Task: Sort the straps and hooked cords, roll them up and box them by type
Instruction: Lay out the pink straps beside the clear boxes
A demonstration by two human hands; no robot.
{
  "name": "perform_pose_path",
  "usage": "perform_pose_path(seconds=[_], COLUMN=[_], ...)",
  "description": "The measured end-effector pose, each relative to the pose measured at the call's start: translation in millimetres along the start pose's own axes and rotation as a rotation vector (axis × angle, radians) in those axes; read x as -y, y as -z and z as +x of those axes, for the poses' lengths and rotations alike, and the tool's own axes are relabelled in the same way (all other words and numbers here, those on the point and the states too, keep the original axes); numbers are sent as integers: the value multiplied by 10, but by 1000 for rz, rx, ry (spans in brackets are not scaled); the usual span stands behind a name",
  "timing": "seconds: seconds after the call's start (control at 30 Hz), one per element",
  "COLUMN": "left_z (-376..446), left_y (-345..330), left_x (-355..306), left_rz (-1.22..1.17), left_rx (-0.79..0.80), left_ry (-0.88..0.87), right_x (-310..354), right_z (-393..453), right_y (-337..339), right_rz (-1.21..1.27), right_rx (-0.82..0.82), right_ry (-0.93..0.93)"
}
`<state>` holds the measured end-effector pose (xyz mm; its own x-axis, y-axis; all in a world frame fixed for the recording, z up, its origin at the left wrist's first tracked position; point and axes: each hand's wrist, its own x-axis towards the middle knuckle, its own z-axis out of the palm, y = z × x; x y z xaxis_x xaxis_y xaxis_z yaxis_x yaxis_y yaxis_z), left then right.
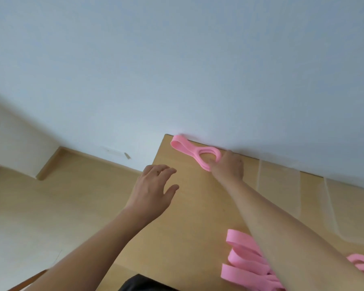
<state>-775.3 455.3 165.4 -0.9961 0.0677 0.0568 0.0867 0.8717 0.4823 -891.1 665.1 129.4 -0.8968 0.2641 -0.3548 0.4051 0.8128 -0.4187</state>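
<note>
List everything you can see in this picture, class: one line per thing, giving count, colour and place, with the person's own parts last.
far strap: one, pink, looped, at the table's far corner by the wall.
strap pile: several, pink, near edge, partly under the right forearm.
clear boxes: at least two, transparent, right side along the wall.
table: one, light wood.
wall: pale.
floor: light wood, left.
hands: left hand open above the table's left edge; right hand on the far strap.

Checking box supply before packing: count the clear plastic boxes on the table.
2 clear boxes: one against the wall just right of the right hand, another further right, cut by the frame edge. More may lie out of view.
</note>
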Motion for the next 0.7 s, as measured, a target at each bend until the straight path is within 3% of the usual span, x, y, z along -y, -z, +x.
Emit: perform_pose_path(seconds=[0.1, 0.17, 0.37, 0.5, 0.7], left_z=[57, 109, 253, 232, -4], left_y=[-7, -43, -344, -674, -1092], left_x=[90, 75, -384, -1004, -1960], left_rz=[-11, -15, -74, -294, -289], left_rx=[5, 17, 100, 116, 415], left_ry=[9, -15, -230, -316, -495], right_x=[74, 103, -101, -571, -2049], right_z=[-173, -383, -1142, -1365, -1588], right_y=[21, 97, 671, 1092, 1537], right_rz=[173, 333, 641, 799, 938], right_rx=[-75, -30, 30, -49, -232], right_ry=[61, 111, 235, 107, -322])
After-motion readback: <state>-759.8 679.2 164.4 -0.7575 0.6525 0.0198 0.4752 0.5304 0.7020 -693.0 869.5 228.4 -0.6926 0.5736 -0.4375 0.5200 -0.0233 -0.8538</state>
